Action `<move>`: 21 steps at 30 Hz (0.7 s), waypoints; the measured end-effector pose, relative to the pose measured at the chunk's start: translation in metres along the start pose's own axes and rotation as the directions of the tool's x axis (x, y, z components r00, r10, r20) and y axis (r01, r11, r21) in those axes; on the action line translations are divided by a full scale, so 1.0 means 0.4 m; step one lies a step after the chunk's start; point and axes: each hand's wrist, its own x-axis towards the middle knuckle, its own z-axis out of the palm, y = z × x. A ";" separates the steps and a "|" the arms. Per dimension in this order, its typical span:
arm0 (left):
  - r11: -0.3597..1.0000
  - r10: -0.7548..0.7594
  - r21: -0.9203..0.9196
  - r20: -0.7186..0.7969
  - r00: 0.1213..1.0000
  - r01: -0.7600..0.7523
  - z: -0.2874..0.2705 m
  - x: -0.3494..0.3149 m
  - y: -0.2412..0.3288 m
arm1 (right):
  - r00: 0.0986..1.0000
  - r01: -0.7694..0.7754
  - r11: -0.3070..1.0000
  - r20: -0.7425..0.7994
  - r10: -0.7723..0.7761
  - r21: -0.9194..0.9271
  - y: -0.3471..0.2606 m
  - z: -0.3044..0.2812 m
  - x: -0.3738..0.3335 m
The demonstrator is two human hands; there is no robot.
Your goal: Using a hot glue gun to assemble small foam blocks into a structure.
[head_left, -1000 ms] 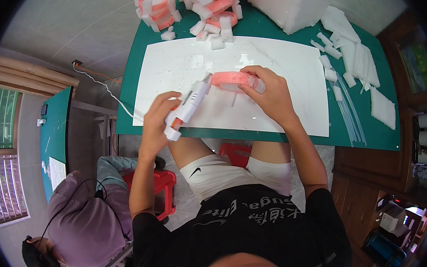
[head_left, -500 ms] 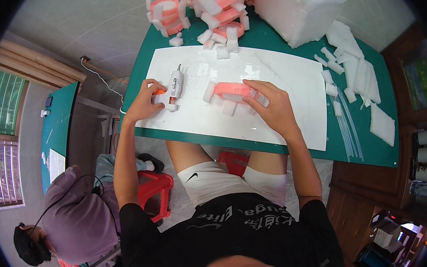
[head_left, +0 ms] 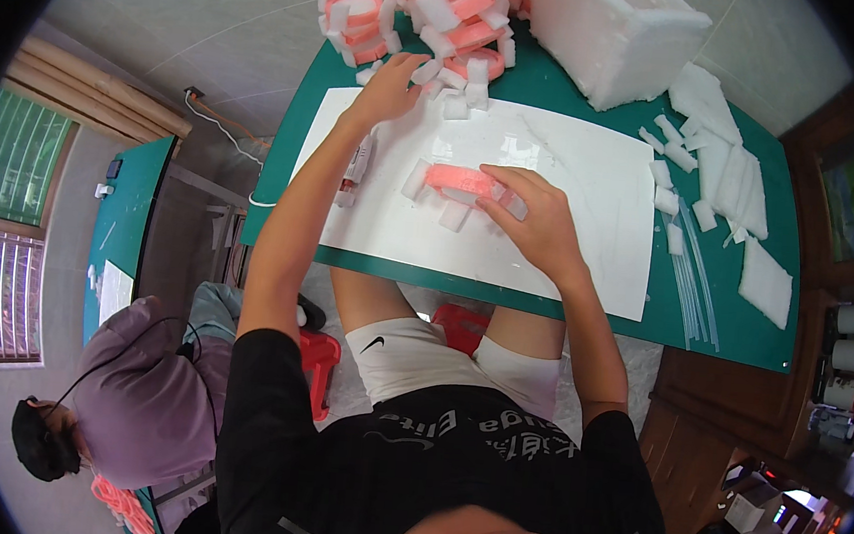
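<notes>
Probably light, soft and easily dented, the pink foam-like ring (head_left: pixel 457 179) over the white sheet (head_left: pixel 557 267) suits gentle holding by its band, where the right hand (head_left: pixel 543 216) pinches its right end, while the left hand (head_left: pixel 393 89) curves around a white foam block (head_left: pixel 426 71), grip unclear.

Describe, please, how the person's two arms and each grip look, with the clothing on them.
The left grip and right grip are bare, without visible gloves. The forearms are uncovered too. The short sleeves are black, and a small grey strip shows near each shoulder.
</notes>
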 end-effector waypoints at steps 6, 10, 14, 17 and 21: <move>0.966 -0.255 -0.002 0.147 0.956 0.258 0.009 0.030 -0.089 | 0.998 0.057 0.997 -0.012 -0.057 0.049 -0.003 0.012 -0.008; 0.969 -0.219 -0.107 0.044 0.975 0.223 -0.040 0.004 -0.005 | 0.998 0.063 0.997 -0.017 -0.062 0.041 0.023 -0.003 -0.012; 0.914 -0.387 -0.146 -0.035 0.921 0.379 -0.173 -0.083 0.197 | 0.999 0.049 0.999 -0.018 -0.048 0.021 0.019 -0.001 -0.004; 0.949 -0.252 -0.238 -0.171 0.953 0.208 -0.219 -0.158 0.372 | 0.998 0.047 0.999 -0.050 -0.046 0.018 0.022 0.014 0.001; 0.983 -0.091 -0.172 -0.197 0.976 0.057 -0.171 -0.234 0.534 | 0.997 0.036 0.998 -0.070 -0.032 0.056 0.013 0.021 0.000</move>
